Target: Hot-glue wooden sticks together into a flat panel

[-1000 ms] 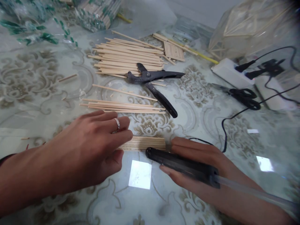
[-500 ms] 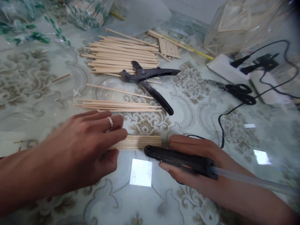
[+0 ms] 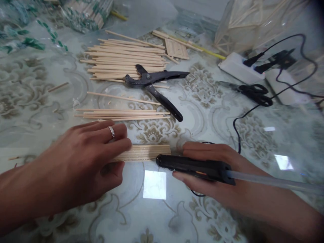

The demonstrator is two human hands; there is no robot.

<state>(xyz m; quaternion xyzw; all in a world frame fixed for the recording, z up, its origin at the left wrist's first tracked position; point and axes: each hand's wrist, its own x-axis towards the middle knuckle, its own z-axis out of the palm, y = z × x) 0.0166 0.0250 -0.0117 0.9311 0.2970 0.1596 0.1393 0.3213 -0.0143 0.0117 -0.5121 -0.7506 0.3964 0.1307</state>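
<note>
A flat panel of wooden sticks laid side by side [image 3: 149, 152] lies on the patterned table. My left hand [image 3: 98, 152], with a ring on one finger, is closed on the panel's left part and hides that end. In my right hand [image 3: 212, 168] is a black hot glue gun [image 3: 192, 165], the fingers wrapped round it and a pale glue stick [image 3: 263, 180] running out of its back. The gun's front end sits at the panel's near edge, toward the right; its tip is hidden. Just beyond my left hand lie several loose sticks [image 3: 124, 114].
Black cutters [image 3: 152, 81] lie across a heap of wooden sticks [image 3: 126, 57]. Behind it is a small stick panel [image 3: 176, 49]. To the right are scissors [image 3: 253, 92], a white power strip [image 3: 239, 67] and a black cord [image 3: 236, 128]. Bagged sticks [image 3: 88, 13] lie at the back left.
The view has shifted slightly, so most things sit a little further left. The glue gun's front end has moved slightly right along the panel's near edge. Both hands keep their hold.
</note>
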